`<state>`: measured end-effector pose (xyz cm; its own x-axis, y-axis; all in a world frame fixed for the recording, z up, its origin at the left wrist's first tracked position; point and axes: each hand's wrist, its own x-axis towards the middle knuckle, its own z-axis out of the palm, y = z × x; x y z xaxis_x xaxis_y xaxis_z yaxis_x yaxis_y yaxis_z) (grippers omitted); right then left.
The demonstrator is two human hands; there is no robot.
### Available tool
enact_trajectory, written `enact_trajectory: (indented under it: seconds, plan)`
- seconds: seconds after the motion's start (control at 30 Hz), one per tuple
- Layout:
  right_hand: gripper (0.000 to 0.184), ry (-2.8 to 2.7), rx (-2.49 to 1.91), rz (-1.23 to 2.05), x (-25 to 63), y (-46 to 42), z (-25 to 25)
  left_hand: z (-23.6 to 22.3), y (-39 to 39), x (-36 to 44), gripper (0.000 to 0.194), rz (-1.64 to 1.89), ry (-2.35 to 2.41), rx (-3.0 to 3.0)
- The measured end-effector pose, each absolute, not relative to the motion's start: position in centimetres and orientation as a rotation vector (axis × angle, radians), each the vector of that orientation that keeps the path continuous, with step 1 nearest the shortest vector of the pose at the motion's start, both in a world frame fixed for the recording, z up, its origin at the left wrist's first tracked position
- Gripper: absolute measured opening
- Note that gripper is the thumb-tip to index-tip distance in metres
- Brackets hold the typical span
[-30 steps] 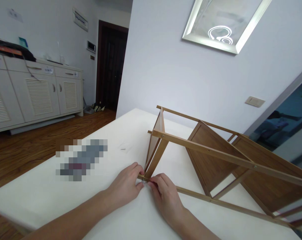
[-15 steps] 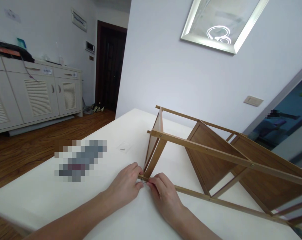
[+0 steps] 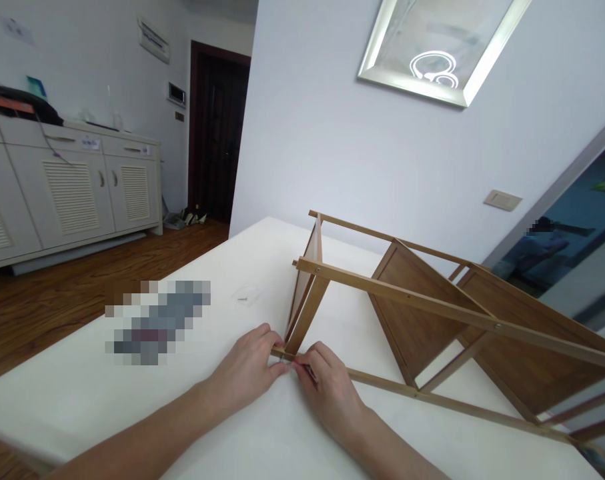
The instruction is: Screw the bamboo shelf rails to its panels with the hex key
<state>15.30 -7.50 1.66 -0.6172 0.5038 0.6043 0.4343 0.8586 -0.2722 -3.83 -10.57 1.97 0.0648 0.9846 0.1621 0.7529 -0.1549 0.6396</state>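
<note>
The wooden rack (image 3: 417,333) lies on its side across the white worktop (image 3: 262,440), mostly to the right of and beyond both hands, and its near left corner is where they meet. There the lower rail (image 3: 382,383) ends under the left hand (image 3: 252,360), whose grip is closed around that end, the fingers over the top and the thumb on the near side. Just to the right, the right hand (image 3: 329,383) has its thumb and forefinger pressed together low at the same corner, pinching what looks like a small metal piece (image 3: 283,360) between the two hands (too small and too covered to name for certain). The lower rail runs on behind the right hand and away to the right. A narrow crosspiece (image 3: 308,317) rises from the corner, just beyond the fingertips, to the upper rail (image 3: 362,282), which is well apart from both hands.

Left of the rack, and beyond the left hand, a screw (image 3: 243,299) lies by itself on a clear plastic bag (image 3: 253,291). Farther left rests a pixelated object (image 3: 165,323), its details hidden. A white cabinet (image 3: 77,187) stands in the background, near a dark door (image 3: 217,140).
</note>
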Motion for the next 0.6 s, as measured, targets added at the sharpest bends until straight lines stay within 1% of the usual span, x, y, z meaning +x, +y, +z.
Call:
enact_trajectory:
  seconds: [0.1,0.33,0.4,0.6]
  plan:
    - [0.010,-2.339,-0.680,0.123,15.2,-7.5,1.6,2.0,-10.7,-3.8,0.022,0.780,1.758,1.974]
    - [0.011,-2.352,-0.687,0.067,15.5,-7.4,1.5,2.6,-11.1,-3.3,0.017,0.693,1.777,2.087]
    - [0.011,-2.382,-0.668,-0.009,15.7,-7.5,1.8,2.6,-11.2,-3.1,0.015,0.687,1.784,2.101]
    - [0.022,-2.511,-0.552,-0.290,16.0,-8.0,2.9,2.2,-11.3,-3.1,0.016,0.703,1.787,2.120]
